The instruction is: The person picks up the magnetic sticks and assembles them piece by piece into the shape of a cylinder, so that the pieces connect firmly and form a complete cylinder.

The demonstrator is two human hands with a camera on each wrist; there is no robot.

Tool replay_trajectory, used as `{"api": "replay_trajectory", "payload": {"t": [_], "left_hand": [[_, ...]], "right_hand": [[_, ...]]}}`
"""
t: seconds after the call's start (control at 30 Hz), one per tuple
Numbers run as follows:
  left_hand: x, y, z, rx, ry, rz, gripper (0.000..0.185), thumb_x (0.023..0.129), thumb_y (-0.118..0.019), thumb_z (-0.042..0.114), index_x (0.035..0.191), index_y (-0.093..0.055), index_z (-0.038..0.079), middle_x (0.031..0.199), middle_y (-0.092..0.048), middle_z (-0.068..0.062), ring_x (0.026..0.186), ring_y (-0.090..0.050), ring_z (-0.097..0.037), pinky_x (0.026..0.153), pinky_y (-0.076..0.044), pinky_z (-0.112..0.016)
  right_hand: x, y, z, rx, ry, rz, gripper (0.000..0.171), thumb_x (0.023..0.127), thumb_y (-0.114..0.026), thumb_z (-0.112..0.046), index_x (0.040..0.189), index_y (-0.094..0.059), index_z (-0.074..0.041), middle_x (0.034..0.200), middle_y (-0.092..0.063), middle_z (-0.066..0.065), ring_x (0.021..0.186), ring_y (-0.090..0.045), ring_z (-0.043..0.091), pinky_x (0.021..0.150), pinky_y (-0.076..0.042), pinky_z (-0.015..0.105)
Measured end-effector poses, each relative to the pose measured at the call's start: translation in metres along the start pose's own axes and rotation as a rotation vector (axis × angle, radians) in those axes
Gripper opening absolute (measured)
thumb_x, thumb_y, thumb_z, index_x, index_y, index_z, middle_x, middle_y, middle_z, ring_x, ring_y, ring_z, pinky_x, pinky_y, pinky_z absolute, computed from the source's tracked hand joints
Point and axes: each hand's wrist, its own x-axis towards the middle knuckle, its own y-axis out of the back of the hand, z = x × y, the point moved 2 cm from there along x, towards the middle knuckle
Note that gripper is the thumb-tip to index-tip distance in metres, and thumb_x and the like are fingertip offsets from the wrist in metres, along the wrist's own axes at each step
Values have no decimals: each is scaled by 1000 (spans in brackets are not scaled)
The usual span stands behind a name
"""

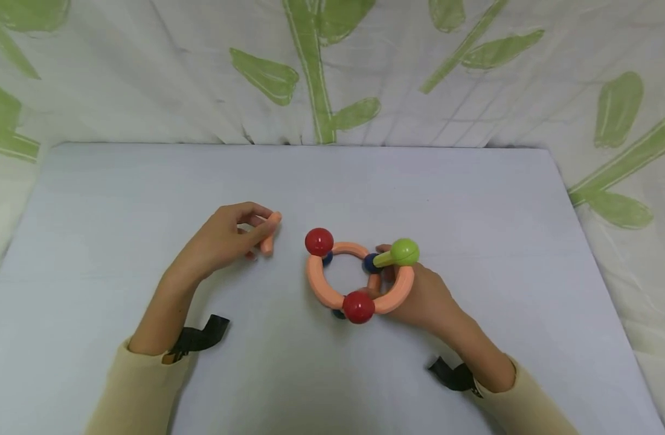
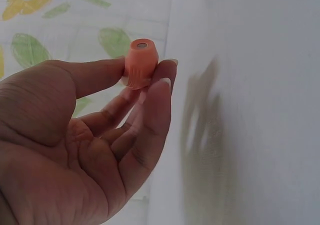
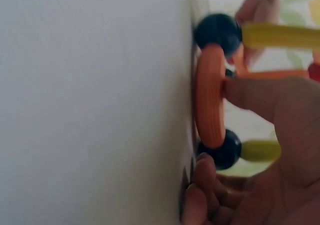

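Note:
Between thumb and fingertips, my left hand pinches a curved orange magnetic stick; a round metal disc shows on its end in the left wrist view. To the right stands a ring-like frame of magnetic balls and sticks. Its upper level has two red balls, a lime green ball and curved orange sticks. Dark blue balls sit at the lower level, with yellow-green sticks rising from them. My right hand grips the frame's right side, thumb against a lower orange stick, fingers by a blue ball.
The white table extends around both hands. Behind it hangs a pale cloth with green leaf patterns. A black strap sits on the left wrist, another strap on the right.

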Motion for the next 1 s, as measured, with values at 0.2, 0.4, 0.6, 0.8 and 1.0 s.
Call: {"api": "replay_trajectory", "payload": {"t": [0.2, 0.4, 0.6, 0.8, 1.0], "left_hand": [[4, -1, -1, -36, -2, 4, 48, 104, -63, 52, 136, -63, 16, 121, -71, -11, 80, -76, -24, 79, -62, -33], [3, -3, -1, -77, 0, -17, 48, 105, -64, 49, 137, -63, 14, 121, -70, -13, 81, -75, -22, 78, -62, -33], [3, -6, 1, -136, -8, -59, 47, 105, -64, 45, 140, -61, 13, 123, -67, -14, 88, -75, -24, 79, -63, -33], [3, -8, 6, -217, -20, -94, 45, 105, -66, 43, 141, -61, 15, 113, -69, -14, 96, -73, -23, 83, -64, -33], [-1, -5, 13, -289, -35, -121, 47, 104, -68, 41, 143, -61, 16, 102, -69, -11, 96, -73, -21, 86, -64, -34]], "right_hand": [[-8, -6, 1, -40, 27, 82, 33, 81, -84, -21, 108, -68, -10, 86, -68, 2, 71, -56, 11, 60, -46, 26], [-5, -9, 0, 20, 42, 85, 49, 83, -85, -24, 128, -68, -12, 90, -71, 1, 79, -59, 13, 65, -50, 26], [3, -8, -1, 74, 43, 34, 59, 90, -83, -27, 144, -62, -15, 88, -66, -1, 83, -59, 14, 68, -51, 28], [12, -2, 2, 162, 103, -19, 64, 95, -77, -15, 155, -53, -11, 97, -68, 2, 92, -62, 17, 79, -53, 27], [25, 3, 6, 279, 50, -32, 36, 92, -81, -17, 125, -68, -8, 98, -71, 7, 92, -66, 21, 79, -56, 28]]}}
